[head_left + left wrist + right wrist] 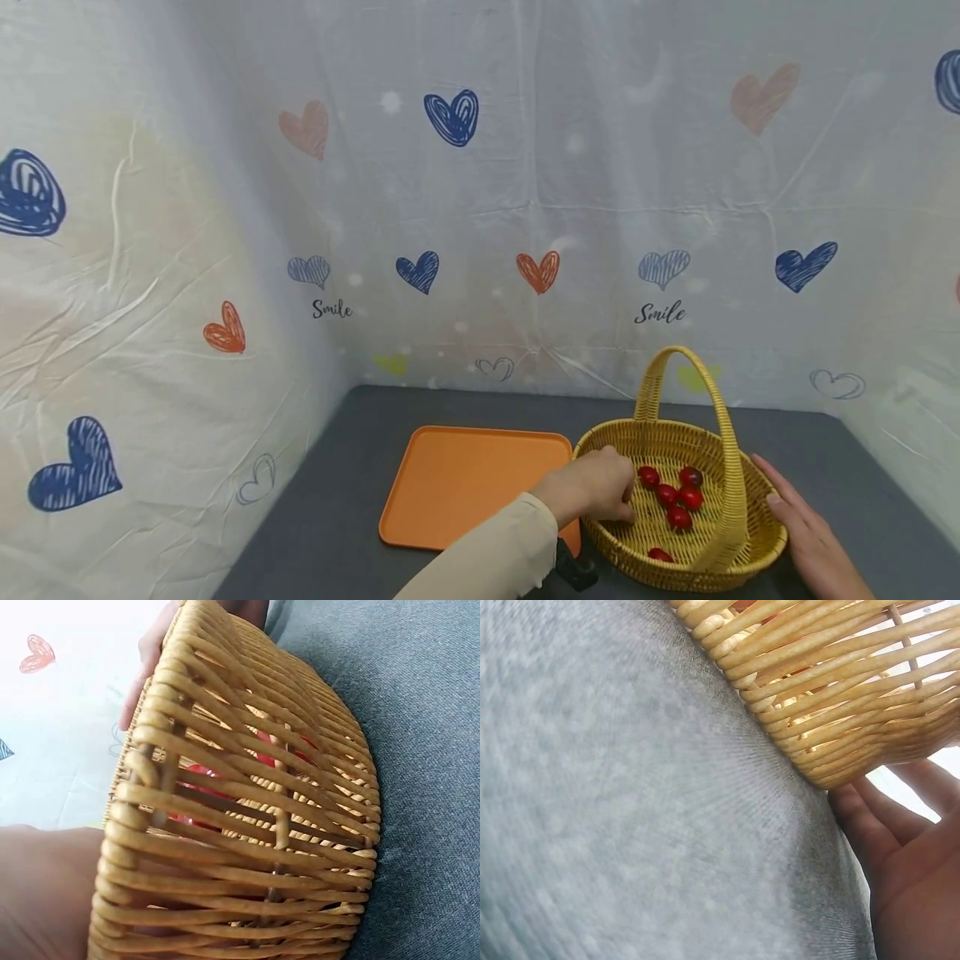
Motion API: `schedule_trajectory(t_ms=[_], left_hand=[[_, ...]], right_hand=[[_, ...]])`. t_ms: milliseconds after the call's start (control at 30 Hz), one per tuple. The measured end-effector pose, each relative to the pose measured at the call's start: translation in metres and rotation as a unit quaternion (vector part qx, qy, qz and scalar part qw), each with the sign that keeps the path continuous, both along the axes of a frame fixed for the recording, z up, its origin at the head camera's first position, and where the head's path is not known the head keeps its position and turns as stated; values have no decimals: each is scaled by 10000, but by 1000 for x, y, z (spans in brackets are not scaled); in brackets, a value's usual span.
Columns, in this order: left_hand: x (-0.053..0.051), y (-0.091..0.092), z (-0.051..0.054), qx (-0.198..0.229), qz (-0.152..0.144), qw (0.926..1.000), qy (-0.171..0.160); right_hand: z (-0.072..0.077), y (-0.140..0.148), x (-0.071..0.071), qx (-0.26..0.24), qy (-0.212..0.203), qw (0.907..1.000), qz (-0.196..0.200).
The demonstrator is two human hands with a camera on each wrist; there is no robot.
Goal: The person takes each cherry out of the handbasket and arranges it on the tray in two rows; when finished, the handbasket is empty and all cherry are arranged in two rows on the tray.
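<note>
Basket [637, 571] upright on table [322, 500], right of orange tray [472, 479]. Six red fruits [666, 496] visible inside, most clustered mid-floor, one near the front wall. Left hand [600, 487] reaches over left rim into basket, fingers bent downward; tips hidden, cannot tell if grasping. Right hand [810, 529] at basket's right outer side, fingers extended, touching it, not clenched.

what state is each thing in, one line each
wicker basket, upright on the table, handle standing up
red fruits, loose in the basket, six showing in the head view
orange tray, lying flat, partly hidden
left hand, reaching into the basket, fingers bent, grasp unclear
right hand, fingers extended against the basket's outside
curtain, hanging, creased
</note>
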State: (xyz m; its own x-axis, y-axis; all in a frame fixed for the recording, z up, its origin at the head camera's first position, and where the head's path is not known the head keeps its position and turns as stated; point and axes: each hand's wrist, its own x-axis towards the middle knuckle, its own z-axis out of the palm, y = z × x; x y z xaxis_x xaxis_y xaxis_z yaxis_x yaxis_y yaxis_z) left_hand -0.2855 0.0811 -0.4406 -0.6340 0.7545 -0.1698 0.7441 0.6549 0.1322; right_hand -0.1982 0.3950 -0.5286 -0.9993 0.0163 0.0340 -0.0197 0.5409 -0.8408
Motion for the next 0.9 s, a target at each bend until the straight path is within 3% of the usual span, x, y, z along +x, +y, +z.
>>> schedule_trajectory(t_ms=[100, 200, 300, 500, 733, 900], left_hand=[[0, -1, 0, 52, 28, 10000, -13], [-2, -2, 1, 171, -127, 9996, -175], [-4, -3, 4, 234, -237, 9986, -420], [-5, -1, 5, -30, -332, 9957, -869], [-6, -2, 3, 44, -732, 9955, -605], [-7, -10, 3, 510, -957, 9926, -549]], right_hand=[[-3, 0, 1, 163, 239, 9996, -3], [-4, 0, 2, 230, 420, 9989, 9], [-3, 0, 3, 181, 355, 9992, 17], [0, -1, 2, 42, 100, 9999, 20], [-4, 0, 4, 135, 377, 9992, 18], [-3, 0, 3, 107, 273, 9996, 8]])
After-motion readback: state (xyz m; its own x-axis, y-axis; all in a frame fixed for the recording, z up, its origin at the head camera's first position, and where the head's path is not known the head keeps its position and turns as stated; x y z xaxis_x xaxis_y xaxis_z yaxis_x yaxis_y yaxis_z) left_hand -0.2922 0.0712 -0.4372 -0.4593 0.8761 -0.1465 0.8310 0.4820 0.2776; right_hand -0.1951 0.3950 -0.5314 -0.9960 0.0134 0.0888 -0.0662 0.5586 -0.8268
